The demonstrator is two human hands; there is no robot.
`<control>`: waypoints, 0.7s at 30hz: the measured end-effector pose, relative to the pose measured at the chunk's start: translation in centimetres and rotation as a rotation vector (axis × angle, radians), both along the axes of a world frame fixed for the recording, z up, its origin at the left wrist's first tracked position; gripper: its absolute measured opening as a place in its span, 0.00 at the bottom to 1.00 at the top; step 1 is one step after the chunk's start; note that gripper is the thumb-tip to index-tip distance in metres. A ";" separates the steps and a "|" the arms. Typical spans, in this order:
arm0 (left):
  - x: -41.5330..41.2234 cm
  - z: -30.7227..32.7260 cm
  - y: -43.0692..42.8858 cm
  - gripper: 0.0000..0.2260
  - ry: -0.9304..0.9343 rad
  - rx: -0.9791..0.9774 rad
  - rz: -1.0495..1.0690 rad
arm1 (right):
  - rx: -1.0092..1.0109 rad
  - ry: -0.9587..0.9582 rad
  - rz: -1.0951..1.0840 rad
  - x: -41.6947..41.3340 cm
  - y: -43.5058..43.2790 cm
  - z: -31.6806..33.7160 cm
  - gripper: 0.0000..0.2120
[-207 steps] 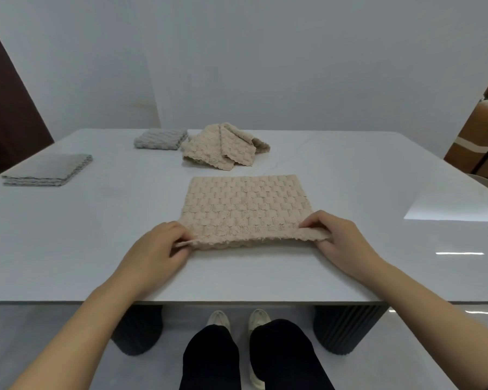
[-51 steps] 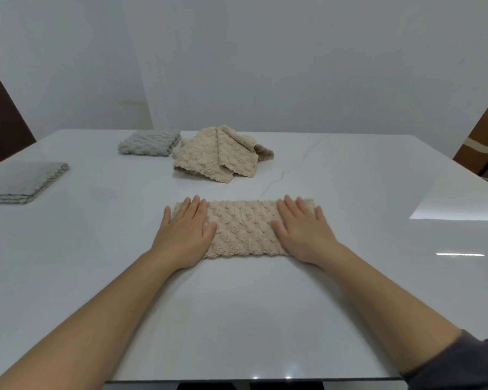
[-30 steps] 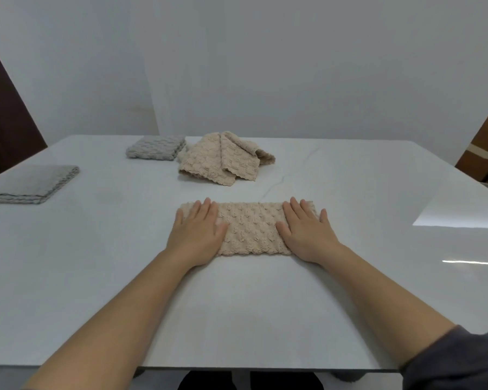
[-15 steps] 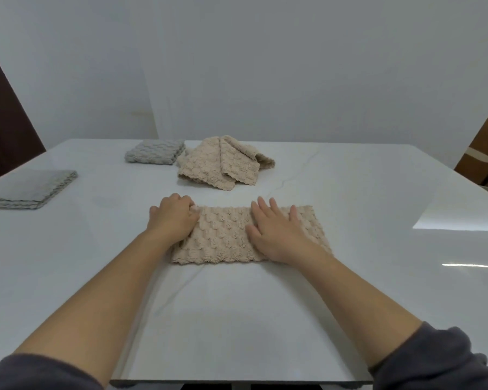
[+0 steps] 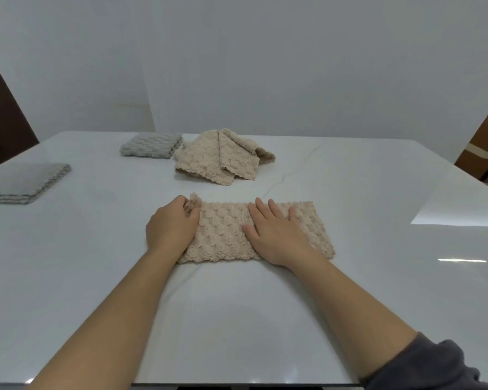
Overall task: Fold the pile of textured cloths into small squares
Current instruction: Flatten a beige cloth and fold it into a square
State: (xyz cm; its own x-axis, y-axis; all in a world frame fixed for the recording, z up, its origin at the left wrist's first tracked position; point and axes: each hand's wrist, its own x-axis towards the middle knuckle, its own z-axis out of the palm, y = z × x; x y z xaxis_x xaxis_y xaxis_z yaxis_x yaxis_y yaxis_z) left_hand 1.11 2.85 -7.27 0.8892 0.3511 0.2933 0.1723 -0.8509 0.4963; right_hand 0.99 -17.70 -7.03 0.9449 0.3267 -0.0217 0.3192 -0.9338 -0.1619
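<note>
A beige textured cloth [image 5: 226, 232], folded into a long strip, lies on the white table [image 5: 237, 319] in front of me. My left hand [image 5: 171, 228] grips the strip's left end, and the far left corner is lifted a little off the table. My right hand [image 5: 275, 230] lies flat with spread fingers on the middle of the strip, pressing it down. Farther back sits a loose pile of beige textured cloths [image 5: 223, 156].
A small folded grey cloth [image 5: 151, 144] lies at the back, left of the beige pile. A larger folded grey stack [image 5: 23, 182] sits at the table's left edge. A brown chair [image 5: 483, 153] stands past the right edge.
The cloth went from a square to a half-width strip. My hands pressed it flat, then my left hand curled on the left end and lifted its corner; my right hand slid to the middle.
</note>
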 end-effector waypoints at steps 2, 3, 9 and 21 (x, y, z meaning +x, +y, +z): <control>0.0 -0.1 0.1 0.13 -0.019 -0.035 0.003 | 0.006 -0.001 -0.001 0.0 -0.1 0.0 0.29; 0.0 -0.1 0.2 0.13 -0.021 -0.049 0.006 | 0.006 -0.002 0.000 0.0 -0.1 0.0 0.29; 0.0 0.1 0.1 0.13 -0.022 -0.067 0.004 | 0.013 0.003 -0.004 0.2 -0.1 -0.1 0.29; -1.0 3.0 2.5 0.09 0.238 -0.410 -0.149 | -0.001 0.017 0.000 -0.1 0.8 0.4 0.30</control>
